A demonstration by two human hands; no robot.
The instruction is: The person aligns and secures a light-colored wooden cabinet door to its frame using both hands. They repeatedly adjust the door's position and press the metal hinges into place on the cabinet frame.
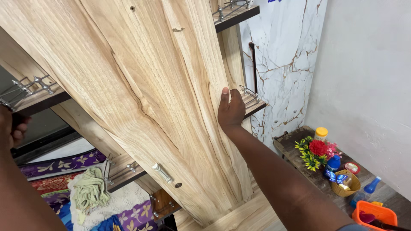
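Your left forearm fills the lower left corner, and your left hand (12, 125) sits at the frame's edge near a small shelf (40, 97) with a chrome rail; whether it is closed on anything, you cannot tell, since most of it is cut off. Your right hand (230, 109) curls around the free edge of the tall wooden door (145, 94), thumb flat on the face and fingers wrapped behind, so the panel is held by its edge rather than by its single chrome handle (162, 173) lower down. Four railed shelves show around the door. On the low table (295, 149) to the right stand one bunch of artificial flowers (316, 150), one small wicker basket (346, 183) and one orange tub (375, 214).
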